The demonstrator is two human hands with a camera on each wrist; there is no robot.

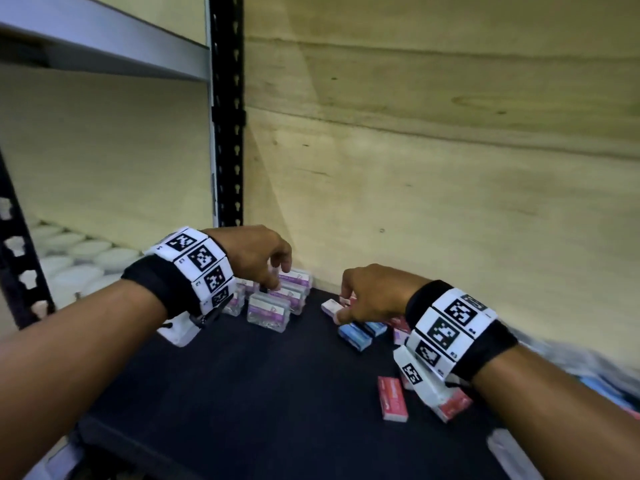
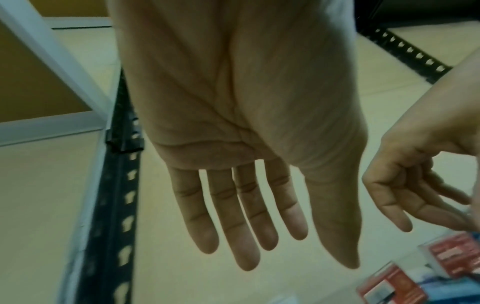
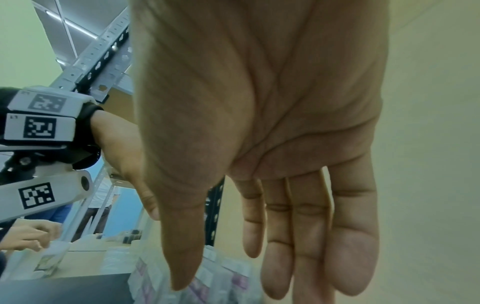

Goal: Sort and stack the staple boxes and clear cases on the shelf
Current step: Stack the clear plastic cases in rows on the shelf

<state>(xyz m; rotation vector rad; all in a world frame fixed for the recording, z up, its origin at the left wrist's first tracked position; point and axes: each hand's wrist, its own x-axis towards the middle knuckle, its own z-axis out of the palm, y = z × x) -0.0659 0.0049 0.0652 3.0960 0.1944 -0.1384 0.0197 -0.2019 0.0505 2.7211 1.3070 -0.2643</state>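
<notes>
Several clear cases (image 1: 268, 311) with purple labels are stacked at the back left of the black shelf (image 1: 242, 393). My left hand (image 1: 273, 271) hovers over them; the left wrist view shows the left hand (image 2: 285, 236) with straight fingers, holding nothing. My right hand (image 1: 346, 306) reaches down over a cluster of staple boxes at the back, with a white-pink box (image 1: 330, 306) beside its thumb. In the right wrist view the right hand (image 3: 246, 246) is flat and empty above the clear cases (image 3: 221, 275). Blue boxes (image 1: 355, 336) lie just in front. Red boxes (image 1: 393, 398) lie nearer me.
A black slotted upright (image 1: 227, 133) stands behind the cases, against a plywood back panel (image 1: 450, 168). White round lids (image 1: 79, 258) fill the neighbouring shelf at left. Another shelf board (image 1: 104, 39) hangs overhead. More boxes lie blurred at far right (image 1: 606, 386). Another person's hand (image 3: 31, 234) works beyond the rack.
</notes>
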